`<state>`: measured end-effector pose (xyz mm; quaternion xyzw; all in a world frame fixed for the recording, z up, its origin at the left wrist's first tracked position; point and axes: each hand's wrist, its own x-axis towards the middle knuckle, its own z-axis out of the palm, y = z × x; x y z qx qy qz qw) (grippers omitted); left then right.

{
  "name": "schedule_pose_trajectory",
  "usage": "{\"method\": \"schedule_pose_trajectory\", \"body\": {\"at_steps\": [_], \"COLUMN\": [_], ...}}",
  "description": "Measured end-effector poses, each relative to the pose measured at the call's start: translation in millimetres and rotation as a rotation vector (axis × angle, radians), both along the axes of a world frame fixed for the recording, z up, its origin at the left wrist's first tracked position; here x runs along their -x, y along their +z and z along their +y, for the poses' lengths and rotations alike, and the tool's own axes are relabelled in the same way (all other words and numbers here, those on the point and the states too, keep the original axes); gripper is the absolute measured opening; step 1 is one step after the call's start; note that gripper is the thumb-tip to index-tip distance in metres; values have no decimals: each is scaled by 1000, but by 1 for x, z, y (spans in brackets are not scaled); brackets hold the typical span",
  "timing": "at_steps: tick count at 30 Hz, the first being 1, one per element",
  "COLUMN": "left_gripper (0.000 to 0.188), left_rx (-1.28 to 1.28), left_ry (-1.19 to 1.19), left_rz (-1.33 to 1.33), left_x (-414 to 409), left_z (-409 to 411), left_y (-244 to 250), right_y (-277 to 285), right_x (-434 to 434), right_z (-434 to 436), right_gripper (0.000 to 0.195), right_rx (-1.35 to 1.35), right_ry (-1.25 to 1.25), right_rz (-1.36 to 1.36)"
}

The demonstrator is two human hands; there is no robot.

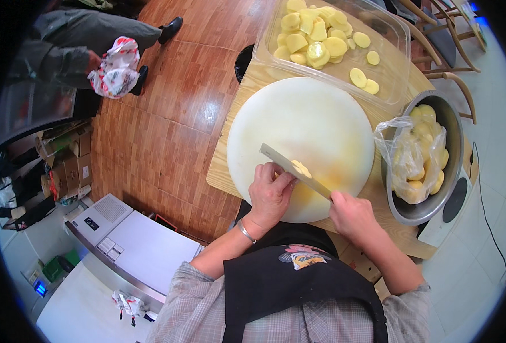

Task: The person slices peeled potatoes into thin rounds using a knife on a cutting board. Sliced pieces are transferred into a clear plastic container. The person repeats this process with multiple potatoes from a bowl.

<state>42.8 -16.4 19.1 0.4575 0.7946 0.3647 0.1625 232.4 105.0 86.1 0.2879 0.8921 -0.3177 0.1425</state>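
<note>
My right hand [353, 216] grips the handle of a kitchen knife [280, 158], its broad blade slanting across a round white cutting board [270, 111]. My left hand [272, 193], a silver bangle on its wrist, has its fingertips bent against the near side of the blade. They hold a piece of peeled potato, mostly hidden by fingers and knife. Thin pale potato slices [301, 169] lie along the blade's far side. Yellowish wet stains mark the board around the knife.
Beyond the board, a clear plastic tub [381, 92] holds many potato slices [317, 36]. At right, a steel basin [450, 188] contains peeled potatoes, some in a plastic bag [420, 158]. It stands by a white scale [445, 214]. A person [94, 36] at upper left holds a crumpled bag [118, 70].
</note>
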Motion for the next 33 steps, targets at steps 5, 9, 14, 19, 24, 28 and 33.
{"method": "schedule_pose_trajectory", "body": {"at_steps": [5,9,14,19,24,28,33], "left_gripper": [26,21,22,26,22,21,22], "left_rx": [1,-20,-39,-60,-68,-63,-110], "left_ry": [-34,-3,-8,-44,-14,-16,-41], "left_rz": [-74,-66,-57,-92,-79,-56,-105], "left_x": [2,2,1,4,4,3,4], "left_z": [-4,-4,-2,-6,-6,-6,-8], "left_y": [-1,-2,-3,-3,-3,-6,-5], "right_y": [-34,2,-8,-33,8,7,-31], "right_x": [3,5,5,6,4,3,9], "right_z": [5,6,1,0,4,1,-1], "right_gripper": [10,10,9,11,11,11,12], "right_rx": [12,24,32,55,74,61,119], "right_ry": [-62,-44,-28,-81,-66,-32,-138], "right_rz": [105,124,20,95,116,18,3]}}
